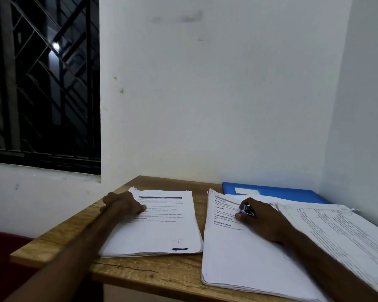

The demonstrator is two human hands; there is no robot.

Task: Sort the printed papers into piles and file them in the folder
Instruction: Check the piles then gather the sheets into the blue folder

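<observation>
Wooden table [153, 271], left hand [123, 203] on left paper pile [159, 233], grip unclear, right hand [262, 219] pinching small blue object [246, 209]

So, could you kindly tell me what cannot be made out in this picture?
Head view:
- blue item in the right hand: the grip hides most; kind unclear.
- blue folder: near part under the right pile; contents unseen.
- That pile is cut off by the frame edge.
- left pile text: blurred, partly under the left hand.
</observation>
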